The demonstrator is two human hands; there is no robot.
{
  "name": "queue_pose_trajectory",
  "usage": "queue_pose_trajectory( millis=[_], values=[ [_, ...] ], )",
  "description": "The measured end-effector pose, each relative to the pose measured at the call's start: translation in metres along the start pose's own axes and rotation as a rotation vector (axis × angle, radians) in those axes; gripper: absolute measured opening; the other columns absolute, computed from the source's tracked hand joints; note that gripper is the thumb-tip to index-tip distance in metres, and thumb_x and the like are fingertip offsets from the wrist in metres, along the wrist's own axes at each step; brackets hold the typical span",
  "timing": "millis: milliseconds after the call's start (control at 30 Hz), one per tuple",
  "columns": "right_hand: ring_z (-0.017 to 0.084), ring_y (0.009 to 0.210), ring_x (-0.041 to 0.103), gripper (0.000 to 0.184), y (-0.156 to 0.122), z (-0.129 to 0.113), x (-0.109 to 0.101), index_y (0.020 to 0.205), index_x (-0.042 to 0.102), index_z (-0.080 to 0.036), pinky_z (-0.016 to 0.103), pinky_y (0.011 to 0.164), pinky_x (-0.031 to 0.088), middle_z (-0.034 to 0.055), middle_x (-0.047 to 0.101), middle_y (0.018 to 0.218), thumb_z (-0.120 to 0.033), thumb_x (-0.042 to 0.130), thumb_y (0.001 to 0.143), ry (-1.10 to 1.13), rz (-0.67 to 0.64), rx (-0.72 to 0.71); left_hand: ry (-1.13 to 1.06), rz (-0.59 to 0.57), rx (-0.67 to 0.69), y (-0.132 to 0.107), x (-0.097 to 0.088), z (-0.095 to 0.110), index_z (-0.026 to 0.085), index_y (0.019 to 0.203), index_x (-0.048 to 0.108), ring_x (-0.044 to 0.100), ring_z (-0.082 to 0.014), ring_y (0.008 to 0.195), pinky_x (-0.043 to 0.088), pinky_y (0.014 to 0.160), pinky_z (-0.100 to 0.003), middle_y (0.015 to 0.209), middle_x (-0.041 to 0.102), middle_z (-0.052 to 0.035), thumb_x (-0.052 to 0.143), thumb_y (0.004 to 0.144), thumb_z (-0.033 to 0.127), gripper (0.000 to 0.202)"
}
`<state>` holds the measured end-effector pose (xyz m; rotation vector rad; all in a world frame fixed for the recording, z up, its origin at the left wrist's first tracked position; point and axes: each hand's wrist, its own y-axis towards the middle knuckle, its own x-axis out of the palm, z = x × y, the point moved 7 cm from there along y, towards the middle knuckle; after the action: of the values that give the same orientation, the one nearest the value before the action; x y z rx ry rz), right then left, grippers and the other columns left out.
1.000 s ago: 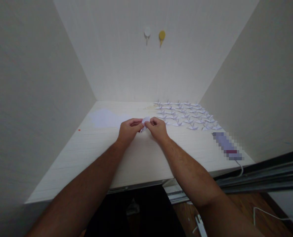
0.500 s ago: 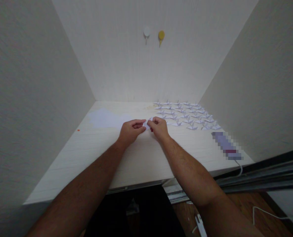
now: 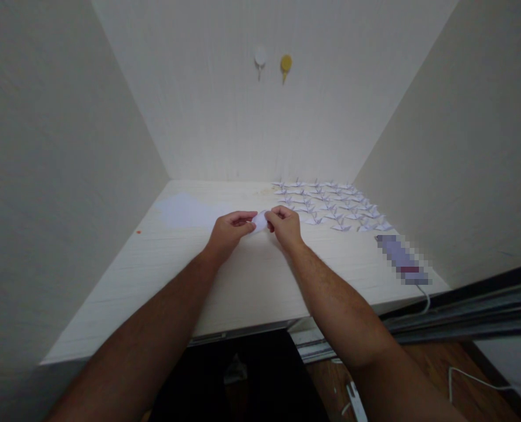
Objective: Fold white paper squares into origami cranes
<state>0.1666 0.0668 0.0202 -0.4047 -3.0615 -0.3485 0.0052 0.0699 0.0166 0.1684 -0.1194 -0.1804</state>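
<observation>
Between my two hands, just above the pale wooden tabletop, is a small piece of folded white paper. My left hand pinches its left side between thumb and fingers. On the other side, my right hand grips the paper's right edge with thumb and bent fingers. The exact folds are too small to make out. Several white paper cranes stand in rows on the table, behind and to the right of my right hand. White paper sheets lie flat beyond my left hand.
A blurred-out flat device with a white cable lies near the table's right edge. A small orange bit is at the left. Walls enclose the back and sides; a white hook and a yellow hook hang on the back one.
My hands have spread slightly apart, the left shifting a little left and the right a little right. More of the white paper shows between them.
</observation>
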Motion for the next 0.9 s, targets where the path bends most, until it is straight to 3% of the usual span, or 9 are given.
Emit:
queue_pose_trajectory(
  millis=[200, 333, 633, 900],
  values=[
    [0.009, 0.039, 0.045, 0.012, -0.0013, 0.0, 0.0032, 0.067, 0.06, -0.018, 0.021, 0.04, 0.035, -0.0057, 0.054, 0.045, -0.029, 0.062, 0.064, 0.024, -0.016, 0.029, -0.05, -0.089, -0.024, -0.0016, 0.0078, -0.0026, 0.012, 0.107, 0.072, 0.064, -0.0148, 0.069, 0.051, 0.067, -0.03, 0.083, 0.073, -0.0065, 0.08, 0.063, 0.028, 0.048],
    [0.009, 0.04, 0.046, 0.017, 0.0012, 0.0013, 0.0035, 0.077, 0.064, -0.019, 0.02, 0.04, 0.036, -0.0074, 0.055, 0.047, -0.024, 0.061, 0.061, 0.036, -0.043, 0.009, -0.02, -0.082, -0.03, -0.0024, 0.0085, -0.0023, 0.012, 0.103, 0.072, 0.064, -0.0147, 0.068, 0.053, 0.067, -0.031, 0.083, 0.073, -0.006, 0.079, 0.061, 0.025, 0.044],
    [0.009, 0.041, 0.048, 0.009, 0.0038, 0.0039, -0.0008, 0.067, 0.065, -0.018, 0.021, 0.043, 0.037, -0.0052, 0.055, 0.045, -0.023, 0.061, 0.061, 0.069, -0.057, 0.001, 0.007, -0.08, -0.023, -0.0037, 0.0083, 0.0006, 0.012, 0.102, 0.073, 0.065, -0.0152, 0.066, 0.056, 0.07, -0.034, 0.081, 0.072, -0.0059, 0.079, 0.06, 0.025, 0.044],
    [0.011, 0.042, 0.052, 0.017, 0.0054, 0.0052, 0.0002, 0.075, 0.065, -0.017, 0.022, 0.044, 0.042, -0.0033, 0.058, 0.046, -0.024, 0.056, 0.064, 0.176, -0.087, 0.034, -0.067, -0.082, -0.044, -0.0037, 0.0077, -0.0009, 0.009, 0.104, 0.071, 0.066, -0.0158, 0.066, 0.056, 0.067, -0.033, 0.082, 0.072, -0.0078, 0.077, 0.061, 0.023, 0.045]
  ],
)
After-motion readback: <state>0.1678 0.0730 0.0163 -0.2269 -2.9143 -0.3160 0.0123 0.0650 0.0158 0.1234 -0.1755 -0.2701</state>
